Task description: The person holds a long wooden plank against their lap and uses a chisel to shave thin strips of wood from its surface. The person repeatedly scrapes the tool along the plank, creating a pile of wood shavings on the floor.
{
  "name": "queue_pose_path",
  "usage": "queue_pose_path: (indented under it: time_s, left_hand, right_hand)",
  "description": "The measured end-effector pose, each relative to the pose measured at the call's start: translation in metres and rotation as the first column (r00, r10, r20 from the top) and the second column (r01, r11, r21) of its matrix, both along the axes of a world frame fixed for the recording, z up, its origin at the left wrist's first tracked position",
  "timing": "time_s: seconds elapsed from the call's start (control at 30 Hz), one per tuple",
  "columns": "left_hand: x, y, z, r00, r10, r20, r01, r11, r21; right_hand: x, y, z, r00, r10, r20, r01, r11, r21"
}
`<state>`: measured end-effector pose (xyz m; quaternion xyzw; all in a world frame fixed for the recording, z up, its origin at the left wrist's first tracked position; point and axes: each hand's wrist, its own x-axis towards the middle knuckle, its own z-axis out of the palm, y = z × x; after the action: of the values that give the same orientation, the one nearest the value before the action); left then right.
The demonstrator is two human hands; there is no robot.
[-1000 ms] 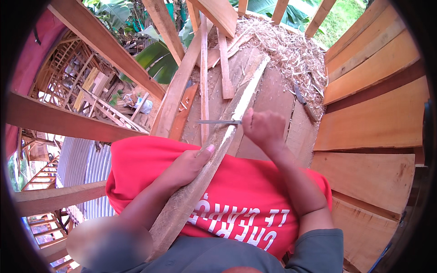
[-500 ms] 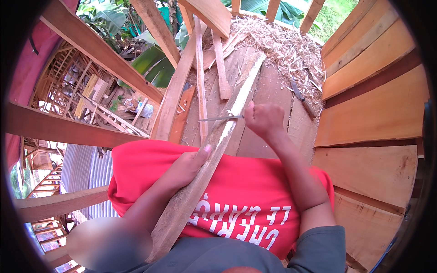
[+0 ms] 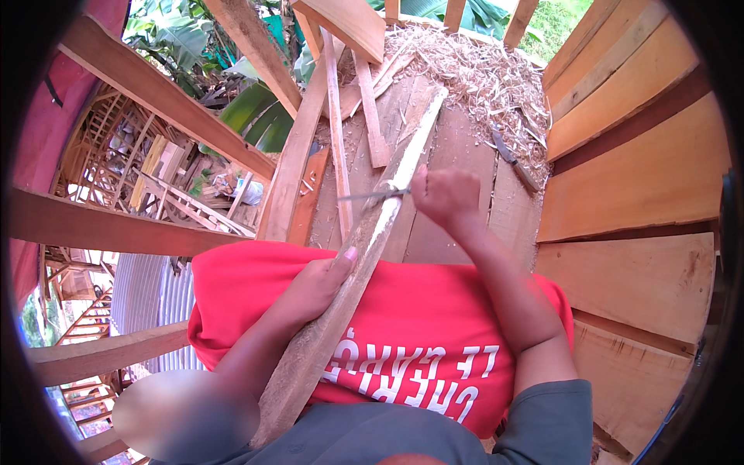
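Note:
A long, narrow wooden beam (image 3: 311,363) slants from my body across my lap, its far end over the plank floor. One edge of it is freshly bared and pale, while the rest is rough and brown. My left hand (image 3: 322,288) grips the near half from the left, thumb on top. In my right hand (image 3: 448,195), a closed fist, is a knife (image 3: 363,197). Its thin blade lies crosswise over the beam, against the pale edge, and its tip sticks out to the left. A small curl of wood shows at the blade. My fist hides the handle.
A red cloth (image 3: 263,267) covers my lap. Wood shavings (image 3: 496,77) are heaped at the far end, with a second knife (image 3: 514,164) lying beside them. Loose wood strips (image 3: 335,132) lie ahead on the left. Board walls (image 3: 632,186) stand close on the right; slanted rails (image 3: 124,222) run left.
The knife and my right hand have shifted slightly farther along the beam, away from me. My left hand keeps its place on the beam. The whole view has tilted a little.

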<state>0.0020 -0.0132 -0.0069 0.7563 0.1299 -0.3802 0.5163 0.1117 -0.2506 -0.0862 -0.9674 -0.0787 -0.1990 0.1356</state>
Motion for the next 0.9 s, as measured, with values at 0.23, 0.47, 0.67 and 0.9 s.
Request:
queue_pose_path:
  time_s: [0.23, 0.47, 0.67, 0.9]
  left_hand:
    - [0.001, 0.000, -0.003, 1.000, 0.007, -0.012, -0.007, 1.000, -0.022]
    - [-0.001, 0.005, -0.013, 0.997, -0.009, 0.077, 0.010, 1.000, -0.006]
    - [0.000, -0.001, -0.002, 0.999, -0.028, 0.032, 0.027, 1.000, 0.002]
    - [-0.003, -0.002, 0.000, 0.997, -0.046, 0.059, 0.045, 0.999, 0.019]
  right_hand:
    - [-0.005, 0.005, 0.003, 0.992, 0.073, -0.102, -0.074, 0.997, -0.007]
    - [-0.018, 0.012, 0.014, 0.967, 0.225, -0.120, -0.220, 0.974, 0.052]
    - [0.008, -0.021, -0.002, 0.996, -0.050, -0.072, 0.048, 0.998, -0.038]
    - [0.017, -0.025, 0.009, 0.999, -0.036, -0.013, 0.035, 0.998, -0.057]
